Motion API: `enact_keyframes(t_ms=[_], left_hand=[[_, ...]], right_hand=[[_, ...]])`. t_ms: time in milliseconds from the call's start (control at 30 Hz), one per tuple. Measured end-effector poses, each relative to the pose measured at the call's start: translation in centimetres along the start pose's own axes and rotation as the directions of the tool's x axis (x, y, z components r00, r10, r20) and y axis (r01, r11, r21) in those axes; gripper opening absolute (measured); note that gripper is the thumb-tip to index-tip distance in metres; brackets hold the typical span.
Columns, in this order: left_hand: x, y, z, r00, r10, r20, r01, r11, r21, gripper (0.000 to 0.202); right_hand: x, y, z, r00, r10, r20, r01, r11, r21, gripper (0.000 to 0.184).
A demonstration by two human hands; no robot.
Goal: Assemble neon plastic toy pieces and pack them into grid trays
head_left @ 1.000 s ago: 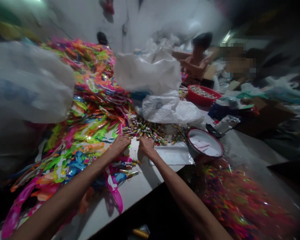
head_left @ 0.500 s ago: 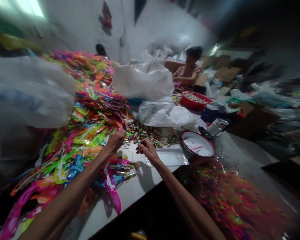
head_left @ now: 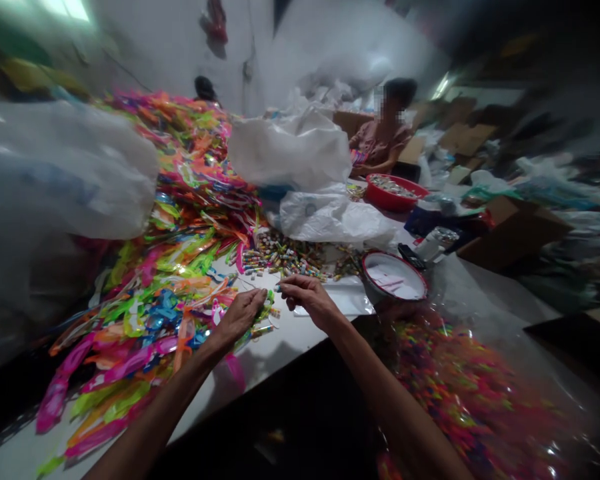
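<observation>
White tabletop [head_left: 300, 337] runs across your view, crowded so that stock sits within arm's reach: a heap of neon toys [head_left: 180, 220] on the left, loose tubes [head_left: 290, 257] spread just beyond your hands, plastic bags [head_left: 330, 217] behind them, and an enamel bowl [head_left: 394, 279] to the right. Your left hand [head_left: 240, 319] hovers over the toys' near edge, fingers curled around something; what it grips is too blurred to tell. Your right hand [head_left: 307, 299] pinches a small tube [head_left: 279, 287] between thumb and fingertips, raised just above the table between both hands, likely for a close look. It reads as a short, slim, coloured stick. A co-worker [head_left: 383, 137] sits beyond, by a red basin [head_left: 395, 193].
</observation>
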State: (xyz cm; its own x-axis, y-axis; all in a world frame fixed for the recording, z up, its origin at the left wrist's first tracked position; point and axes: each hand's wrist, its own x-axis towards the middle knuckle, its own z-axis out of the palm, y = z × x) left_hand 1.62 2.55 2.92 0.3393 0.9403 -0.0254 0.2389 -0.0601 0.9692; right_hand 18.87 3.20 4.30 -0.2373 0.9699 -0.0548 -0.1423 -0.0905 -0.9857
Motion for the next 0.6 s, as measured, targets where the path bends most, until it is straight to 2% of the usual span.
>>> enact_keyframes(t_ms=[100,233,400,600], left_hand=[[-0.5,-0.5,-0.5,1.0,0.019,0.022,-0.021,0.994,0.105,0.043],[-1.1,-0.1,-1.0,0.996,0.046,0.073,-0.059,0.979,0.197,0.041],[-1.6,0.6,-1.3,0.987,0.073,0.146,-0.111,0.957,0.269,0.04],[-2.0,2.0,-1.3,0.977,0.044,0.208,-0.106,0.95,0.295,0.043]], right_hand=[[-0.4,-0.1,0.0,0.996,0.041,0.078,-0.039,0.999,-0.026,0.024],[-0.7,-0.3,-0.1,0.983,0.059,0.174,-0.051,0.997,-0.052,0.024],[-1.1,-0.7,-0.2,0.98,0.055,0.191,-0.054,0.998,-0.009,0.022],[-1.7,-1.3,-0.5,0.968,0.06,0.244,-0.044,0.997,-0.071,0.026]])
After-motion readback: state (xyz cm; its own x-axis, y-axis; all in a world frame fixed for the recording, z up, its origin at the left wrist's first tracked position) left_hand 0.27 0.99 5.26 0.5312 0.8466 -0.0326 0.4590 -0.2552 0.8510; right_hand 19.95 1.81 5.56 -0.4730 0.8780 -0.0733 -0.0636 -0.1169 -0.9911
